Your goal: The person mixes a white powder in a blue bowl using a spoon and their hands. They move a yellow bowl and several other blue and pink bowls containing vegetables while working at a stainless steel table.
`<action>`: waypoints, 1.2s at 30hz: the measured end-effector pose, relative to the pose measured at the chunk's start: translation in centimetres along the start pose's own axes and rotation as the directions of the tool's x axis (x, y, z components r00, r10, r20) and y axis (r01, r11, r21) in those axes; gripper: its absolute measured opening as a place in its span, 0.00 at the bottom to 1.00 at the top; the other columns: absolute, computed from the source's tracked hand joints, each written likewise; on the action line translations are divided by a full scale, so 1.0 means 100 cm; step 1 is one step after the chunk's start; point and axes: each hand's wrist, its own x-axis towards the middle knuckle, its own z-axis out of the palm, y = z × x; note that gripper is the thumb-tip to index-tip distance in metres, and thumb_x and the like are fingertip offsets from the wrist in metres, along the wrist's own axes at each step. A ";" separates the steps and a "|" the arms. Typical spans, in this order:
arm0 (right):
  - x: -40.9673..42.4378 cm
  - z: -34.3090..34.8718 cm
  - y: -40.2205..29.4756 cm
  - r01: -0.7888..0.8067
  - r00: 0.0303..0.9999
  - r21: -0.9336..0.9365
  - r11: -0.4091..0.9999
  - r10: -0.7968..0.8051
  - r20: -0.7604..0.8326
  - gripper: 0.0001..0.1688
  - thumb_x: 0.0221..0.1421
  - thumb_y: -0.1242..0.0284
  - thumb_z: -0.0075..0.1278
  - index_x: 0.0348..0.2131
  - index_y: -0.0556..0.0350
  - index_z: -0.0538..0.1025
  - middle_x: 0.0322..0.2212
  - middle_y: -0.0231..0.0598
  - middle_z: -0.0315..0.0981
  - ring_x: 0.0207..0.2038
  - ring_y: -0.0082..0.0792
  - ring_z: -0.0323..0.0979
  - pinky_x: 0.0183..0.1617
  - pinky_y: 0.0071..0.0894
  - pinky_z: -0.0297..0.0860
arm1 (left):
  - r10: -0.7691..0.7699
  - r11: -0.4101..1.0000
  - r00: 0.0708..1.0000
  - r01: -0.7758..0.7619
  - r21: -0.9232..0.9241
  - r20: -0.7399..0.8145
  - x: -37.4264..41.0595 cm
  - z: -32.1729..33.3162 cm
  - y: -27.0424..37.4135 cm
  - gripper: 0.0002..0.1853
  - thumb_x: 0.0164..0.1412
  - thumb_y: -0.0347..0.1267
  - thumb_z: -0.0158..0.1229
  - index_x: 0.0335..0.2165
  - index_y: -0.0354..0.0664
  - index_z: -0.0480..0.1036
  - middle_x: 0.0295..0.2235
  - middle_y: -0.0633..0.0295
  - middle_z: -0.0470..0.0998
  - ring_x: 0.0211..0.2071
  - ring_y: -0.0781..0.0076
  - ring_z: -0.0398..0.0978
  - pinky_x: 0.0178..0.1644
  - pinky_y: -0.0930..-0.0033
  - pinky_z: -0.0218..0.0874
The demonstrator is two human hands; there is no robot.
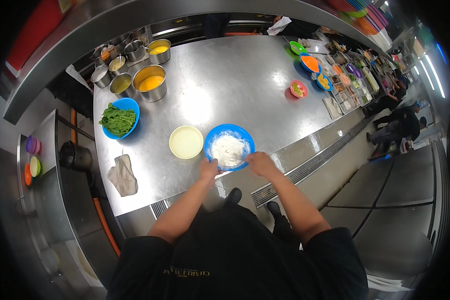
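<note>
A blue bowl (249, 137) stands near the front edge of the steel table. White, thick flour-like batter (228, 150) fills its bottom, and white smears coat the inner wall. My left hand (209, 171) grips the bowl's near left rim, thumb on top. Curled fingers of my right hand (261, 165) are at the right rim. That hand is slightly blurred, so whether it grips the rim or a utensil is unclear. Just left of the blue bowl is a pale yellow bowl (186, 142) of pale liquid.
Leafy greens (118, 120) fill another blue bowl (136, 109) at left, behind a crumpled cloth (123, 176). Steel pots (150, 95) with yellow liquid stand at the back left. A red bowl (298, 89) and trays of ingredients (347, 80) are at right. Co-workers (399, 120) stand beyond.
</note>
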 end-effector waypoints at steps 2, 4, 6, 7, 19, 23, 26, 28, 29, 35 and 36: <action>0.008 0.004 0.019 -0.037 0.999 -0.035 0.999 0.036 -0.024 0.12 0.66 0.66 0.53 0.38 0.49 0.87 0.36 0.58 0.84 0.41 0.64 0.82 0.49 0.62 0.77 | -0.013 1.000 0.996 0.012 0.017 0.086 -0.006 0.003 -0.004 0.18 0.70 0.24 0.52 0.56 0.31 0.72 0.44 0.45 0.83 0.29 0.59 0.84 0.26 0.63 0.76; 0.028 0.023 0.018 -0.033 0.996 -0.062 0.998 0.028 -0.080 0.14 0.68 0.65 0.54 0.40 0.50 0.88 0.38 0.57 0.85 0.43 0.63 0.83 0.51 0.60 0.77 | -0.032 0.998 0.993 0.025 0.063 0.115 -0.019 0.017 -0.001 0.18 0.70 0.24 0.52 0.56 0.31 0.71 0.44 0.45 0.83 0.29 0.58 0.85 0.26 0.63 0.77; 0.013 0.029 -0.014 0.037 0.999 -0.034 0.999 -0.038 -0.011 0.15 0.68 0.65 0.52 0.40 0.51 0.88 0.38 0.58 0.85 0.43 0.64 0.83 0.51 0.62 0.77 | -0.002 0.999 0.998 -0.001 0.039 0.061 -0.014 0.011 0.009 0.18 0.70 0.24 0.51 0.56 0.31 0.71 0.44 0.45 0.83 0.29 0.58 0.85 0.27 0.62 0.77; 0.004 0.028 -0.029 0.063 0.998 -0.016 0.998 -0.062 0.025 0.16 0.68 0.65 0.51 0.40 0.51 0.88 0.38 0.58 0.85 0.43 0.65 0.82 0.51 0.63 0.77 | 0.011 1.000 1.000 -0.011 0.006 0.021 -0.011 0.004 0.006 0.19 0.70 0.24 0.51 0.56 0.31 0.71 0.44 0.45 0.83 0.29 0.58 0.85 0.27 0.62 0.77; 0.001 -0.016 -0.016 -0.010 1.000 -0.175 0.984 0.009 -0.004 0.13 0.67 0.69 0.49 0.41 0.48 0.86 0.35 0.55 0.85 0.42 0.60 0.83 0.50 0.62 0.76 | -0.067 0.998 0.994 0.068 -0.010 0.088 -0.009 0.008 0.009 0.19 0.71 0.27 0.51 0.58 0.36 0.71 0.43 0.48 0.84 0.31 0.62 0.85 0.32 0.63 0.77; 0.002 -0.062 -0.029 0.118 0.992 -0.449 0.886 -0.086 0.090 0.13 0.66 0.69 0.52 0.46 0.44 0.85 0.35 0.49 0.85 0.37 0.54 0.85 0.45 0.58 0.78 | -0.060 0.992 0.992 0.047 0.116 0.111 -0.015 0.004 0.023 0.20 0.72 0.29 0.51 0.59 0.35 0.69 0.42 0.49 0.84 0.33 0.61 0.85 0.35 0.63 0.77; 0.026 -0.097 -0.031 0.188 0.982 -0.588 0.787 -0.168 0.090 0.16 0.67 0.70 0.50 0.51 0.41 0.82 0.41 0.44 0.85 0.39 0.47 0.86 0.46 0.54 0.78 | -0.130 0.982 0.983 0.110 0.153 0.126 -0.010 -0.006 0.031 0.21 0.72 0.31 0.50 0.59 0.33 0.69 0.42 0.46 0.84 0.35 0.57 0.87 0.37 0.61 0.79; 0.055 -0.092 -0.024 0.290 0.950 -0.590 0.753 -0.302 0.082 0.18 0.68 0.71 0.49 0.54 0.41 0.81 0.40 0.41 0.84 0.38 0.46 0.86 0.44 0.54 0.78 | -0.239 0.964 0.948 0.206 0.167 0.211 0.010 -0.013 0.033 0.21 0.73 0.31 0.49 0.59 0.31 0.68 0.43 0.45 0.84 0.36 0.55 0.87 0.37 0.61 0.79; 0.065 -0.083 -0.017 0.340 0.927 -0.594 0.729 -0.368 0.079 0.19 0.68 0.71 0.48 0.55 0.41 0.80 0.39 0.40 0.84 0.37 0.46 0.86 0.43 0.55 0.77 | -0.290 0.952 0.923 0.252 0.175 0.253 0.017 -0.013 0.033 0.21 0.73 0.31 0.48 0.59 0.31 0.68 0.43 0.44 0.84 0.37 0.54 0.87 0.38 0.61 0.80; -0.014 -0.004 0.003 0.066 0.998 -0.446 0.893 -0.069 0.010 0.23 0.68 0.70 0.48 0.60 0.46 0.79 0.33 0.52 0.84 0.35 0.56 0.85 0.39 0.59 0.79 | -0.051 0.997 0.992 0.056 -0.046 0.112 0.020 -0.002 0.011 0.25 0.72 0.26 0.44 0.64 0.27 0.63 0.51 0.39 0.80 0.37 0.49 0.87 0.34 0.57 0.83; -0.030 0.004 0.007 -0.011 1.000 -0.376 0.926 0.020 0.020 0.23 0.69 0.70 0.49 0.60 0.47 0.79 0.33 0.55 0.85 0.36 0.58 0.85 0.39 0.61 0.79 | -0.012 0.999 0.996 0.015 -0.034 0.086 0.009 0.013 0.006 0.26 0.72 0.25 0.44 0.65 0.28 0.62 0.52 0.39 0.79 0.37 0.50 0.87 0.34 0.57 0.83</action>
